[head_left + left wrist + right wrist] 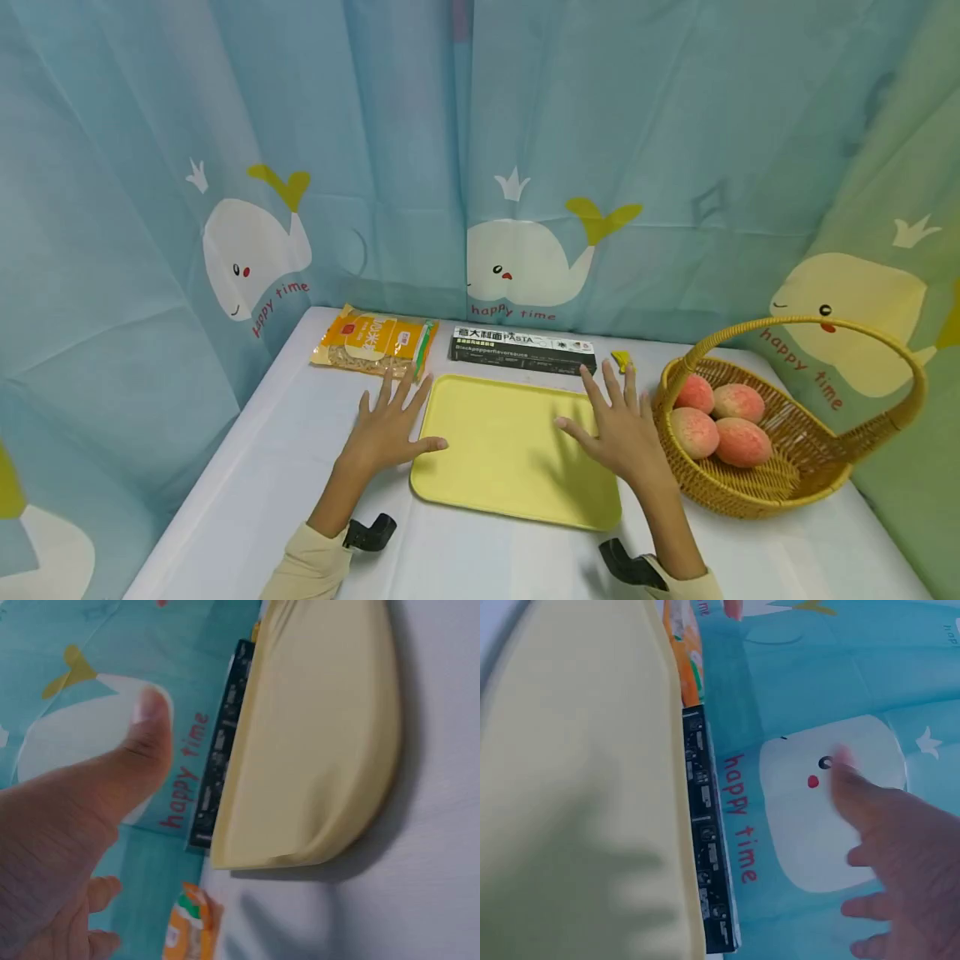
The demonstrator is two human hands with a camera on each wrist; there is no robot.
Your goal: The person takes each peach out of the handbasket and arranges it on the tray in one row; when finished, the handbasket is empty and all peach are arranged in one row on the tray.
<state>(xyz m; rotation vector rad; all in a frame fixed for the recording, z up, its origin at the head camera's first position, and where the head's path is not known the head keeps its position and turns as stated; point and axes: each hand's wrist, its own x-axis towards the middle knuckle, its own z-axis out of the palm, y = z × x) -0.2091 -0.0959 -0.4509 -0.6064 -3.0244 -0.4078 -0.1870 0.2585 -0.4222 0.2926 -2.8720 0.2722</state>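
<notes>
Hovering at the yellow tray (510, 454), left grip (387, 432) and right grip (624, 435) splay empty, pasta box (522, 350) beyond, basket (723, 493) rightward.

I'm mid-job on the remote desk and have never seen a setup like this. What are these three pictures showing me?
There is no machine here: you see a person's bare left hand and right hand. The wide picture comes from a camera on the person's head, looking forward and down. The other two come from cameras worn on the wrists, each showing its own hand up close. On the white table are a yellow tray, an orange bag, a pasta box behind the tray, a small yellow packet, and a wicker basket with four pinkish fruits inside. Neither hand holds anything; both have their fingers spread.
</notes>
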